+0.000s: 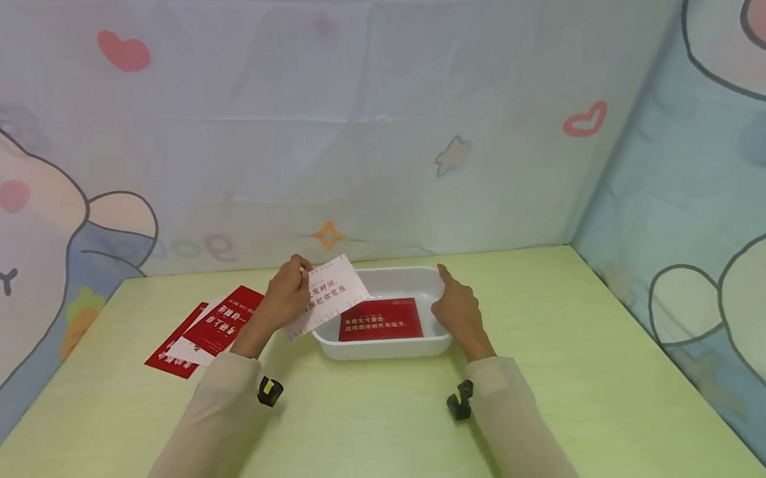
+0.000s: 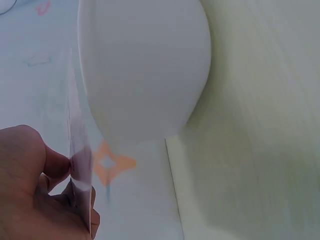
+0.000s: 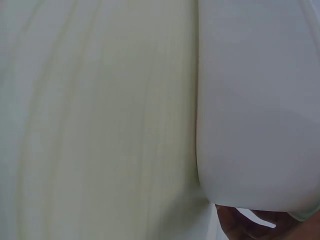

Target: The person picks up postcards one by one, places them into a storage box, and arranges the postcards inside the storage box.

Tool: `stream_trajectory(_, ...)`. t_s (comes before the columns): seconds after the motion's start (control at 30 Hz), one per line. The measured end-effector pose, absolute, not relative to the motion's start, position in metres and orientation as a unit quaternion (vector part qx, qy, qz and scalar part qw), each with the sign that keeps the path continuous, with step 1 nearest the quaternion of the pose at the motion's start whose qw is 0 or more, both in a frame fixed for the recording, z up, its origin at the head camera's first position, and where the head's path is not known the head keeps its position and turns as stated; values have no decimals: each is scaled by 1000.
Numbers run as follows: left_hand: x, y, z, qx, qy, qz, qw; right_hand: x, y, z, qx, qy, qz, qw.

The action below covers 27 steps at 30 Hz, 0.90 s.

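My left hand (image 1: pixel 287 292) pinches a pale pink card (image 1: pixel 333 290) printed with dark characters, held tilted above the left end of a white plastic tray (image 1: pixel 385 349). The left wrist view shows that card (image 2: pixel 80 145) nearly edge-on between the thumb and fingers of the left hand (image 2: pixel 30 185). A red card (image 1: pixel 383 320) with light lettering lies inside the tray. At the tray's right end, my right hand (image 1: pixel 459 310) grips the rim. Beneath the tray end (image 3: pixel 260 150) in the right wrist view, part of the right hand (image 3: pixel 250 225) shows; the rest is cut off.
Several red and white cards (image 1: pixel 212 324) lie overlapping on the pale green table (image 1: pixel 376 422), left of the tray and partly behind the left forearm. A printed cloth backdrop (image 1: pixel 387 126) rises behind the table, and another printed panel (image 1: pixel 707 208) stands along its right side.
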<state>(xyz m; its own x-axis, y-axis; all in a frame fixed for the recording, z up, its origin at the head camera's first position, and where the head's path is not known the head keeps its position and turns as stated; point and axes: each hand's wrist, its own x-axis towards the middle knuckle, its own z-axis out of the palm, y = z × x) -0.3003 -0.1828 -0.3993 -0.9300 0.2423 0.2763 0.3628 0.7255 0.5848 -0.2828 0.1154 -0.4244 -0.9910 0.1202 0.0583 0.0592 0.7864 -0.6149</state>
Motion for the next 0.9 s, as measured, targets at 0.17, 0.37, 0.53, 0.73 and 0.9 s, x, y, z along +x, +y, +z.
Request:
stream_trajectory(0.17,-303,-174,-401,-165,-926,-325,94,-282,115,-425,-33,-945,319,60)
stream_trajectory(0.37,-301,-166,-401,-171,-929,-317,88,-284,115,-424,-26,-949,308,68)
stream_trajectory(0.53,-301,-160,-400,-181,-930,-306,90,-286,116,-423,-31,-951,301,64)
stream_trajectory(0.73,-303,-150,-401,-191,-930,-304,81,-286,115,-421,-33,-951,302,60)
stream_trajectory(0.9,-307,-144,-404,-200,-926,-314,65,-285,114,-422,-36,-951,302,58)
